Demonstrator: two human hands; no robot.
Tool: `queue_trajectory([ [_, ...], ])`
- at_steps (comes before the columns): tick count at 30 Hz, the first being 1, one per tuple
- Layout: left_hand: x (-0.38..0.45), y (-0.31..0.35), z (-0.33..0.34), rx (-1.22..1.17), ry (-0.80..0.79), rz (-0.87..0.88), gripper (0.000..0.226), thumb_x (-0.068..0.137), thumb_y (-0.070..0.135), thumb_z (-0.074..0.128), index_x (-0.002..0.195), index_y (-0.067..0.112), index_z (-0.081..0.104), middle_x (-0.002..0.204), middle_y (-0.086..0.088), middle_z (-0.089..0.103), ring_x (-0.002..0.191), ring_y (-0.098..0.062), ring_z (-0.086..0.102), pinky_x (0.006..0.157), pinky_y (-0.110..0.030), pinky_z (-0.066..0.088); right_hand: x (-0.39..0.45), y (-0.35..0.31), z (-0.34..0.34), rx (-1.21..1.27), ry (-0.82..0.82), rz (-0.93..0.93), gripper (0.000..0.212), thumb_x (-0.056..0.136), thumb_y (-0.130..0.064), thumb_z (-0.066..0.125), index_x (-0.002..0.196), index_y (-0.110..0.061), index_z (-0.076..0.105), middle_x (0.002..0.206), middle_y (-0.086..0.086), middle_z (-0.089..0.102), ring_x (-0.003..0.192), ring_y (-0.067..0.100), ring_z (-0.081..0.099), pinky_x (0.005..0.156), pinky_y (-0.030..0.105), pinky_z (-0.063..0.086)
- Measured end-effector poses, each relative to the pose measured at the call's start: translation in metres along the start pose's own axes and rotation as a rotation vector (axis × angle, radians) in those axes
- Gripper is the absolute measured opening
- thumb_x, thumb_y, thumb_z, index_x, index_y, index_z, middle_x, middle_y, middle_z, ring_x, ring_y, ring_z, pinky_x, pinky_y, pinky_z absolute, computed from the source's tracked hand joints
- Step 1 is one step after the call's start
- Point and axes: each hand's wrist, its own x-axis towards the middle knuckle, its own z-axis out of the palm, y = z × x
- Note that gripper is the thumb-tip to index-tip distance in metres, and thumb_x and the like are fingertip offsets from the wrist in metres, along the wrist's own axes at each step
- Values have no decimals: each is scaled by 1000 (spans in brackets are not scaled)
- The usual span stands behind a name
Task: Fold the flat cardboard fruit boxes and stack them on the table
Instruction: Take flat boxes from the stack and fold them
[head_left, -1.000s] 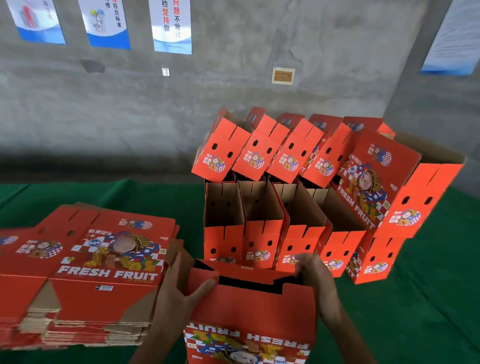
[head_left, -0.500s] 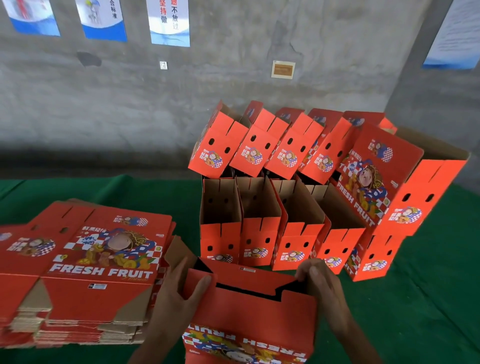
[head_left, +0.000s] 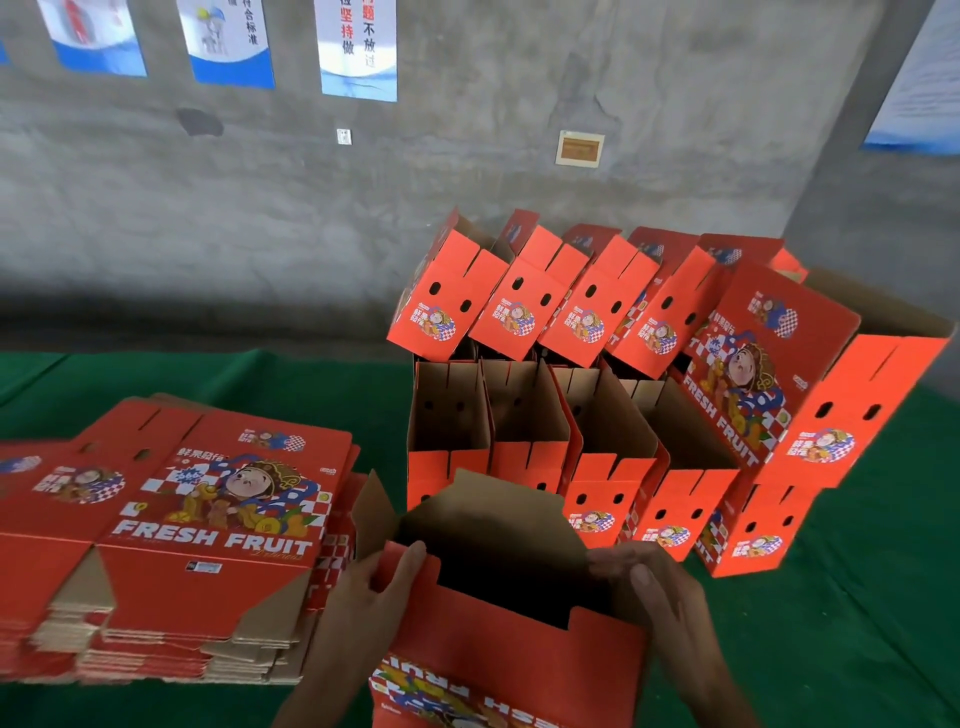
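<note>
A red "FRESH FRUIT" cardboard box (head_left: 519, 654) stands half opened in front of me at the bottom centre, its brown inside showing. My left hand (head_left: 363, 597) grips the box's left end, thumb over the red flap edge. My right hand (head_left: 654, 592) holds the right end, fingers curled over a flap. A pile of flat red boxes (head_left: 182, 519) lies to the left. Folded boxes (head_left: 524, 426) stand in two tiers behind, the upper ones (head_left: 519, 312) tilted.
A green cloth (head_left: 857, 623) covers the table. A large folded box (head_left: 810, 384) leans at the right of the stack. A grey concrete wall with posters (head_left: 358, 47) rises behind the table.
The box between my hands has opened wider, its far brown flap has risen, and both hands have shifted along its ends.
</note>
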Motion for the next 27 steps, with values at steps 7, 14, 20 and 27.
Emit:
queue_trajectory([
  [7,-2,-23,15,433,32,584,61,106,31,51,160,41,25,168,24,12,153,1,17,116,-30,33,-7,14,-4,190,-48,131,58,99,-69,43,129,-24,65,135,5,67,126,27,64,110,61,39],
  [14,2,-24,8,862,-293,647,62,95,82,24,152,61,18,156,42,13,151,10,-4,126,-37,-9,15,-12,0,447,-49,355,142,24,-95,76,128,0,57,100,10,78,95,20,76,107,47,42],
  [20,-2,-22,14,990,-315,563,67,93,81,13,147,54,42,159,38,19,149,10,-12,123,-43,-18,14,-11,0,434,-31,476,57,97,-46,42,135,-10,64,130,11,70,121,21,67,116,41,37],
  [27,-12,-20,20,918,-199,583,68,93,74,17,151,47,42,157,32,30,151,8,7,127,-43,-7,-4,4,13,-304,-237,129,38,92,-51,69,128,-60,60,158,-34,30,151,-2,22,122,36,24],
])
